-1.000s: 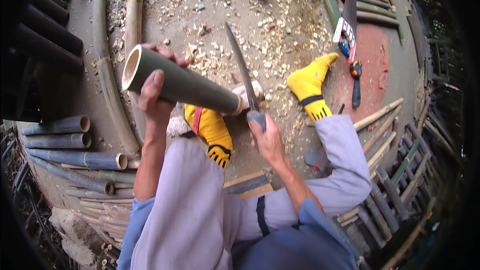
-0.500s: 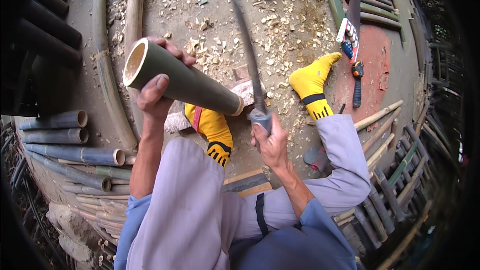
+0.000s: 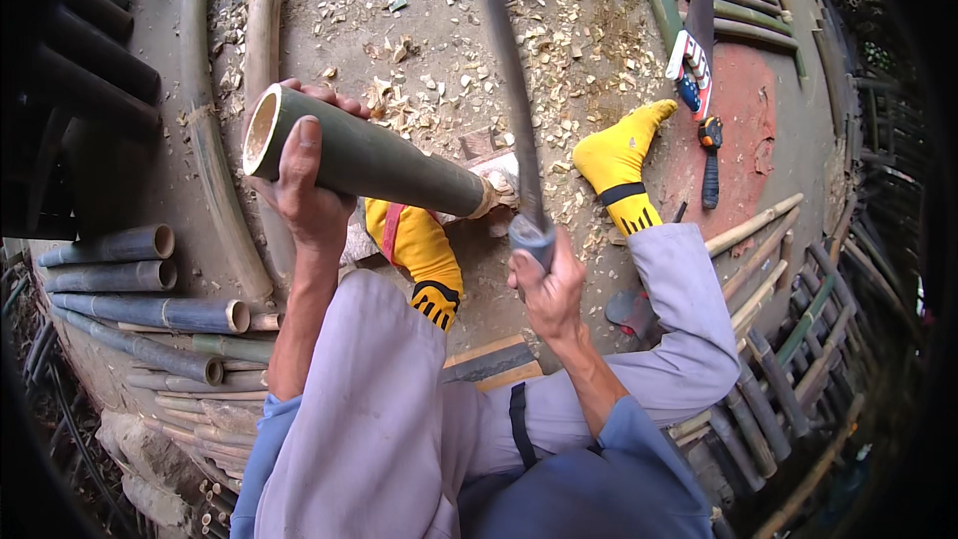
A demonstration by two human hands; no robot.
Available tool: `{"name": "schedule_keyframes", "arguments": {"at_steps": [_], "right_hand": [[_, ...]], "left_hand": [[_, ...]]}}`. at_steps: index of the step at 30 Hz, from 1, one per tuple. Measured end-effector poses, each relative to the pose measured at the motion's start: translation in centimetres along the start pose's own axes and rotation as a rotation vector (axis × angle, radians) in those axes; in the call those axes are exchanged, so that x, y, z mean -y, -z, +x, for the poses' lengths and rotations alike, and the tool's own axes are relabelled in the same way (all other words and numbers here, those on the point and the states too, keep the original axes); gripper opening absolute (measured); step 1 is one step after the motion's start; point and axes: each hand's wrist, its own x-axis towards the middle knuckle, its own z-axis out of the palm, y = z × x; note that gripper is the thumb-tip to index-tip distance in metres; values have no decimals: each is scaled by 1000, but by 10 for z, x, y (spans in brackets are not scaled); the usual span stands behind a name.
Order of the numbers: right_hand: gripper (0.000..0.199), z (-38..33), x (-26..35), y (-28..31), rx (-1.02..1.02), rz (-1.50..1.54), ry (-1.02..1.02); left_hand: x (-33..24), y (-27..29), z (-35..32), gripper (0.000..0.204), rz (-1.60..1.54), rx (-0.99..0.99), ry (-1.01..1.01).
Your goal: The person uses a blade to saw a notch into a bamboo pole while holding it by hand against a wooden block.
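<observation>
My left hand (image 3: 304,175) is wrapped around a dark green bamboo section (image 3: 394,162), its thumb along the near side. The tube's open hollow end faces left, and its pale, rough-cut end points right, at a low wood block (image 3: 496,168). Whether that end touches the block I cannot tell. In my right hand (image 3: 551,289) is the grey handle of a machete (image 3: 516,90), closed tight in my fingers. Its long dark blade stands up and away from me, blurred toward the tip, just right of the bamboo's cut end.
Pale chips (image 3: 559,50) litter the ground. A handsaw (image 3: 700,30) and an orange-and-black tool (image 3: 710,155) lie on a red patch (image 3: 743,140) at right. Long bamboo poles (image 3: 215,160) lie at left, with stacked bamboo tubes (image 3: 150,311) nearer. My yellow-socked feet (image 3: 621,155) flank the work.
The machete has shifted slightly right. The bamboo's right end has risen a little and moved right, and now shows ragged pale shavings. My left thumb lies further along the tube.
</observation>
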Motion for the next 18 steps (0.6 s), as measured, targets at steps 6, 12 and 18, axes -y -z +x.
{"name": "schedule_keyframes", "arguments": {"at_steps": [6, 12, 18], "right_hand": [[42, 7, -38, -13, -18, -208, 72], [46, 2, -15, 0, 111, 33, -307], [50, -2, -34, -8, -126, 7, 293]], "left_hand": [[1, -4, -7, 49, 126, 168, -26], [1, -35, -7, 47, 103, 87, -48], [-3, -32, -8, 48, 131, 86, -20]]}}
